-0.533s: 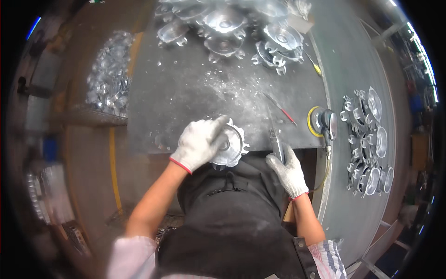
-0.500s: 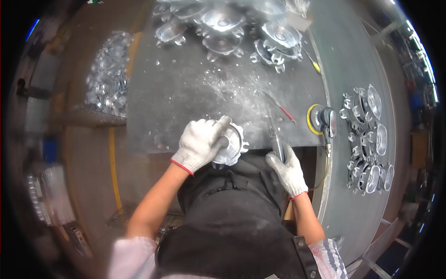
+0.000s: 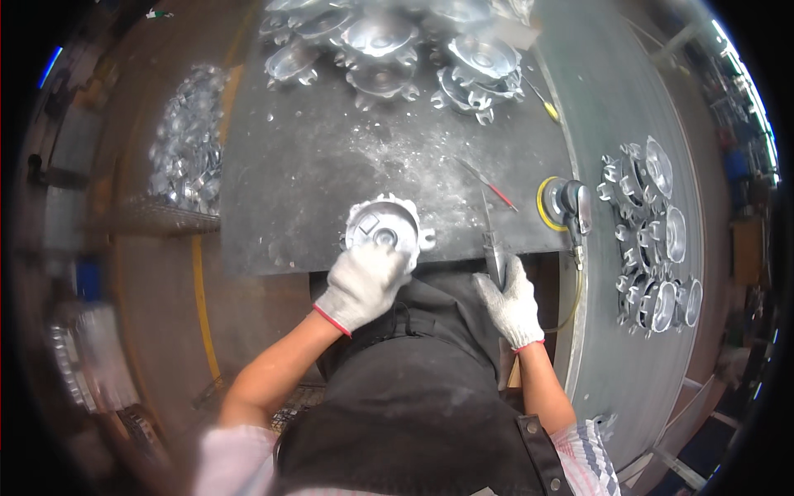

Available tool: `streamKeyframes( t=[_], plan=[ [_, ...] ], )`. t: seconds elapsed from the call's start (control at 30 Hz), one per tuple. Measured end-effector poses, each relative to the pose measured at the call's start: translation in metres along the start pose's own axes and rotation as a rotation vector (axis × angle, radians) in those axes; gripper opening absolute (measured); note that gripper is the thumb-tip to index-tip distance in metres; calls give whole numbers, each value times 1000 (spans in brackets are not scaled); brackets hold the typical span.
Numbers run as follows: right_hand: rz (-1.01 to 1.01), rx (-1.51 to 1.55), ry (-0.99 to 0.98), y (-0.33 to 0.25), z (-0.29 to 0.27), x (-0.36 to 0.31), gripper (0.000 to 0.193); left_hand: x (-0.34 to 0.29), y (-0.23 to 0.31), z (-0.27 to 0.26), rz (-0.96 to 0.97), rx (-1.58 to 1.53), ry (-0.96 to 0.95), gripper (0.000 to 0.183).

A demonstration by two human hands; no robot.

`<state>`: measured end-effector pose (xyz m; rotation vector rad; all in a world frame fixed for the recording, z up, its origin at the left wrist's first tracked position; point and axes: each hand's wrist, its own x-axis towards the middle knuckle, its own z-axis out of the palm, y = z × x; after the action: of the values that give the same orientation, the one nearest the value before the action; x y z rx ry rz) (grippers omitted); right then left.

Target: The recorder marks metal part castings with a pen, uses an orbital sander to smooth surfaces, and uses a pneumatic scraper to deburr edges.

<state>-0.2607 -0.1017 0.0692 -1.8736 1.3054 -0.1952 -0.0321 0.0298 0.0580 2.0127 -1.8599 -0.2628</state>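
In my gloved left hand (image 3: 365, 285) is a round, dish-shaped metal casting (image 3: 399, 217) with lugs around its rim. The hand grips it at its near side, and its hollow face shows upward near the table's front edge. My gloved right hand (image 3: 511, 304) is closed round the grey handle of a long, thin-bladed hand tool (image 3: 494, 252). Its blade points away from me over the table edge, apart from the casting. I cannot make out the blade's exact kind.
Similar castings (image 3: 380, 37) are stacked at the table's far side, and more (image 3: 662, 236) stand on the right-hand surface. A red-handled tool (image 3: 501, 197), a yellow-handled tool (image 3: 551, 111) and a hosed disc sander (image 3: 564, 205) lie on the dusty table (image 3: 281, 182). Metal scraps (image 3: 188, 140) fill a bin at left.
The casting has turned from tilted on edge to lying more face-up, and sits a little farther left and away from me. My left hand has shifted to its near side. The right hand keeps its hold.
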Motion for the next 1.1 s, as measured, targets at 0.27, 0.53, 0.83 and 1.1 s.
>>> streamKeyframes(
  t=[0.27,0.53,0.83,1.1],
  plan=[
    [32,129,-56,-38,-11,10,58,37,-14,-6,-725,-1317,514,33],
    [-58,28,-162,-71,-12,-4,65,61,4,-16,-709,-1767,579,38],
    [-223,178,-103,-69,14,22,74,64,11,2,-630,-1790,468,44],
    [-39,491,-297,-76,27,40,59,41,13,3,-525,-1870,385,51]
  ],
)
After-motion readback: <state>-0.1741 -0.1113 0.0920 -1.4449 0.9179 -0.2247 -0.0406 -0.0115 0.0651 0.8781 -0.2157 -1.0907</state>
